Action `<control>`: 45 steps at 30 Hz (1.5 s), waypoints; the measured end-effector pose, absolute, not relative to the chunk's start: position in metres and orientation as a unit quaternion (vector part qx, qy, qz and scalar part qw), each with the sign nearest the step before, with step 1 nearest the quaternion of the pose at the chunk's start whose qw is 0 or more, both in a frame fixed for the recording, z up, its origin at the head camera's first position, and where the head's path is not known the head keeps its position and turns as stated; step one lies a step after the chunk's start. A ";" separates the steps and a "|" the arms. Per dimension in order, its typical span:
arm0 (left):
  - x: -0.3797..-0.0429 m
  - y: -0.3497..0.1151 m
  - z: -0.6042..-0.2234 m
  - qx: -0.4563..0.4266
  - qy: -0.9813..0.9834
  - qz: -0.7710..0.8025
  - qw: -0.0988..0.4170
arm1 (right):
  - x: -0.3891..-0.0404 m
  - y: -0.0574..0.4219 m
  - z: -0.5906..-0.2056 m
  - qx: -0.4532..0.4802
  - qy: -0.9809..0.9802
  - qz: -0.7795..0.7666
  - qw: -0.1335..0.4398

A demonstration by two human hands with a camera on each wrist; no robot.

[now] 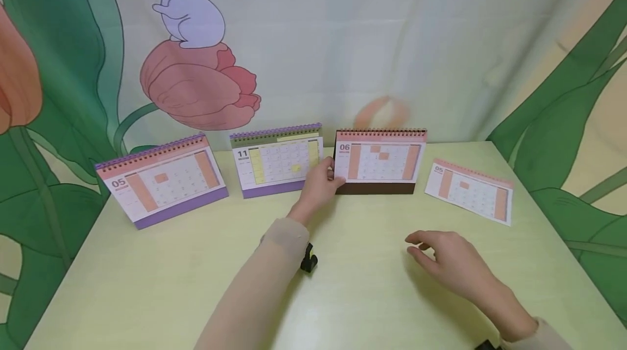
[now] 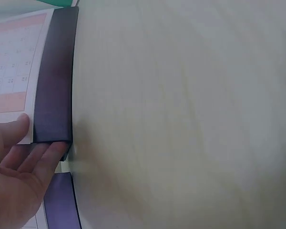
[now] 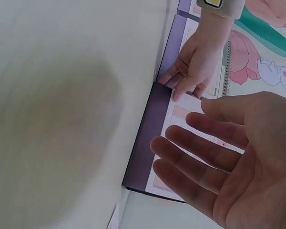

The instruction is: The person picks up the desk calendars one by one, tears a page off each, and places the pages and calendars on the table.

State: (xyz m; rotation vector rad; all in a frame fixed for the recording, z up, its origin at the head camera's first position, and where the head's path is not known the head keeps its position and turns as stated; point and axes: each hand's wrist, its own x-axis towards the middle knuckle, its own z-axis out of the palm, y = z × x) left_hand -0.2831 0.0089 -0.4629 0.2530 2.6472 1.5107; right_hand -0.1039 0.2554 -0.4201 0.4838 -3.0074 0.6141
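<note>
In the head view my left hand [image 1: 319,184] pinches the lower left edge of a dark-based desk calendar [image 1: 381,188] showing a pink "06" page. In the left wrist view the thumb [image 2: 16,129] lies on the page front, and the fingers [image 2: 50,162] reach round the calendar's side edge. A purple-based desk calendar [image 1: 274,189] with a yellow-and-green "11" page stands just left, partly covered by that hand. My right hand [image 1: 453,265] hovers over the near right of the table, holding nothing. Its fingers are spread and relaxed in the right wrist view.
Another purple-based calendar [image 1: 181,208] with a pink "05" page stands angled at the far left. A loose pink "05" calendar sheet [image 1: 472,192] lies at the right of the pale table [image 1: 352,306]. Behind hangs a printed curtain [image 1: 313,40].
</note>
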 end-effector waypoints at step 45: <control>-0.212 -0.082 -0.410 0.167 0.909 0.379 -0.056 | -0.098 0.247 -0.434 0.149 -0.956 0.251 -0.007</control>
